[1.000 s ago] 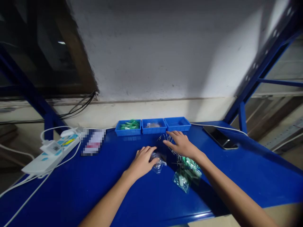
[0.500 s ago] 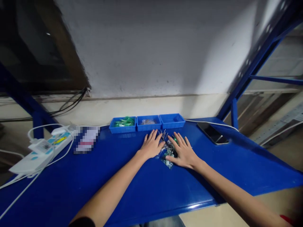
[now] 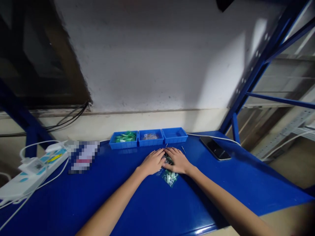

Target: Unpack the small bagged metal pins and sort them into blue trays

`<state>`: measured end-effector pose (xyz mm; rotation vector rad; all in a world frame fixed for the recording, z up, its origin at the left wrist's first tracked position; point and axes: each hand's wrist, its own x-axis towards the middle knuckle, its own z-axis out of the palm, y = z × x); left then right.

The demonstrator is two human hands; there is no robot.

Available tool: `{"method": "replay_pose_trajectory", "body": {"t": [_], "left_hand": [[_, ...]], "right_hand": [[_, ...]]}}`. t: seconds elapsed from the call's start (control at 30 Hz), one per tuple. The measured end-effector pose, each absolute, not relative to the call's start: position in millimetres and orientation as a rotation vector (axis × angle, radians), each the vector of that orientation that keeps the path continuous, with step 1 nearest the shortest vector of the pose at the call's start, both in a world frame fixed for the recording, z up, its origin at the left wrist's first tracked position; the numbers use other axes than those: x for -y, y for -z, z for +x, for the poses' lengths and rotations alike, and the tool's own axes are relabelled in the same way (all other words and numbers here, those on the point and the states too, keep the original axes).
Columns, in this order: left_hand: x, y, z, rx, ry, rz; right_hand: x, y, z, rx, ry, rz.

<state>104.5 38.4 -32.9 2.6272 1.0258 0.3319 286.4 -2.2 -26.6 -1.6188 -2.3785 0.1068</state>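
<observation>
My left hand and my right hand lie on either side of a small pile of dark and metal parts on the blue table. Their fingers are stretched out and bent over the pile, fingertips almost meeting at its far side. Most of the pile is hidden under them. From beneath my right hand a clear plastic bag with green and white pieces sticks out toward me. A thin metal pin-like piece lies apart, just beyond my right fingers.
Three blue bins stand in a row by the wall: one with green packets, one with clear packets, and a bare one. A phone lies right. At left are a power strip with cables and a blurred-out item.
Both hands have drawn together over the pile, gathering the loose parts between them. Their spread fingers have come closer together. The camera view has tilted up and shifted slightly.
</observation>
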Motion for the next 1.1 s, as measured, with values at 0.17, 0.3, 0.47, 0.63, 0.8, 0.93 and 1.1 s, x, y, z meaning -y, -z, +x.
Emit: {"method": "replay_pose_trajectory", "body": {"t": [0.17,0.3,0.47,0.63,0.8,0.93,1.1], "left_hand": [[-17.0,28.1,73.6,-1.009,-0.367,2.558],[-2.8,17.8,51.6,-1.068,-0.376,2.511],[19.3,1.9,40.9,-1.144,-0.339,2.532],[32.6,4.9,52.1,-0.991,-0.249,2.610],[26.5,12.6,62.4,-0.965,-0.263,2.653],[26.5,15.0,61.1,-0.977,-0.335,2.643],[30.7,13.2,59.9,-1.071,-0.444,2.619]], "right_hand": [[27.0,28.0,254.7,2.296,-0.099,-1.570],[28.5,21.6,245.2,2.254,-0.033,-1.503],[-4.1,14.8,277.5,2.135,0.108,-1.497],[-30.8,26.7,302.4,2.294,-0.116,-1.460],[-22.8,26.9,283.8,2.298,-0.219,-1.333],[-12.4,21.7,259.5,2.238,-0.316,-1.331],[-10.9,17.9,239.3,2.178,-0.488,-1.266]]}}
